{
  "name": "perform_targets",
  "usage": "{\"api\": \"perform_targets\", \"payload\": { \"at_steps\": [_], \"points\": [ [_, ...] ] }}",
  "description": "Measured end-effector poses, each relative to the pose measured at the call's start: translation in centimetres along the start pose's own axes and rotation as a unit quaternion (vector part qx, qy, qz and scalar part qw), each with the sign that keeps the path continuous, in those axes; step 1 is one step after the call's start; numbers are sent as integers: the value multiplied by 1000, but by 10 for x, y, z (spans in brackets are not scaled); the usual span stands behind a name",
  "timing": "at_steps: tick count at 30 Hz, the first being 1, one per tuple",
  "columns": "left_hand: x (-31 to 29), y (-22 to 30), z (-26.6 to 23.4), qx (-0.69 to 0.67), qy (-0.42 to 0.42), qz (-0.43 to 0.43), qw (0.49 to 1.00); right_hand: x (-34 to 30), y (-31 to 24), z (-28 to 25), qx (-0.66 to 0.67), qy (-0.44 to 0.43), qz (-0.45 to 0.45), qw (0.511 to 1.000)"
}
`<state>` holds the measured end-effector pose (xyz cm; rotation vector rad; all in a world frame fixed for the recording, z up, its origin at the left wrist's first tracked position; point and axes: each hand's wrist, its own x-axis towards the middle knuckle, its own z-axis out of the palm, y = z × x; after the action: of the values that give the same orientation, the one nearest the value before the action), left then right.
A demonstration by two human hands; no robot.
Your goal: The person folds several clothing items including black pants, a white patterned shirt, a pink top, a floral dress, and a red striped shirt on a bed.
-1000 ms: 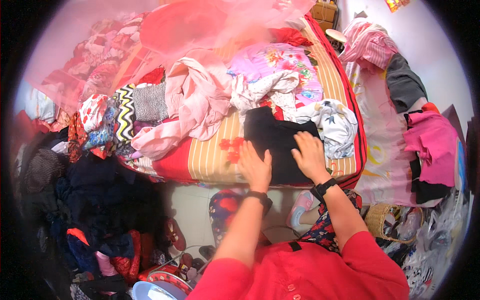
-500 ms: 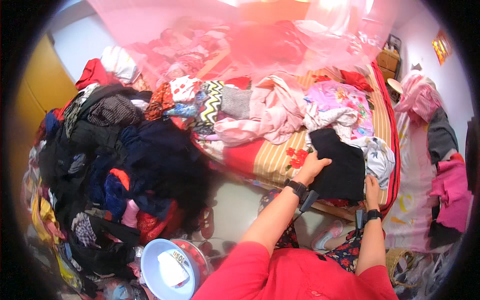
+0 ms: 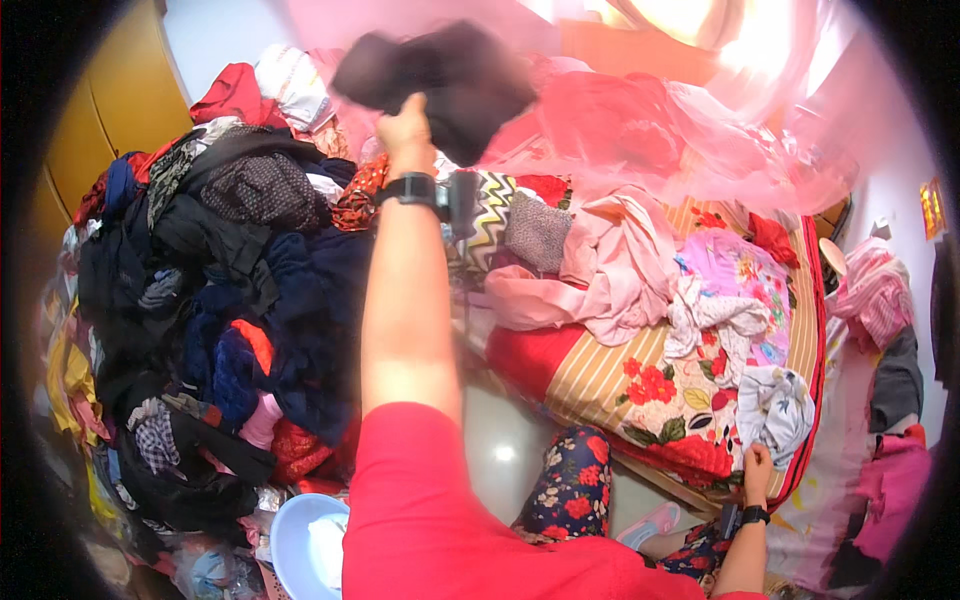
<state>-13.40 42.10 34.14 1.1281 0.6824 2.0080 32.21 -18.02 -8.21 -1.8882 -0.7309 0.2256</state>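
Left hand (image 3: 405, 130) is gripping blurred black cloth (image 3: 460, 85) left of the bedsheet (image 3: 590, 376), right hand (image 3: 758, 468), grip unclear, touching white cloth (image 3: 772, 408).

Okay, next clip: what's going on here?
A person's left hand holds up a black garment, blurred, at arm's length. Their right hand is at the lower edge of a white printed garment on the bed; whether it grips is unclear. A heap of dark clothes lies to the left.

Red short-sleeved top (image 3: 430, 520), dark red-flowered trousers (image 3: 570, 482) — and black wristbands (image 3: 409, 187), left and right.
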Motion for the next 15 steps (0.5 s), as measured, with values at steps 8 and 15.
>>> {"api": "perform_targets", "payload": {
  "at_steps": [8,15],
  "points": [
    [-50,-135,-148,0,5,-331,943,1,8,-6,-67,6,6,998],
    [-269,-177,-183,-6,-127,-525,842,-5,21,-28,-126,29,22,991]
  ]
}}
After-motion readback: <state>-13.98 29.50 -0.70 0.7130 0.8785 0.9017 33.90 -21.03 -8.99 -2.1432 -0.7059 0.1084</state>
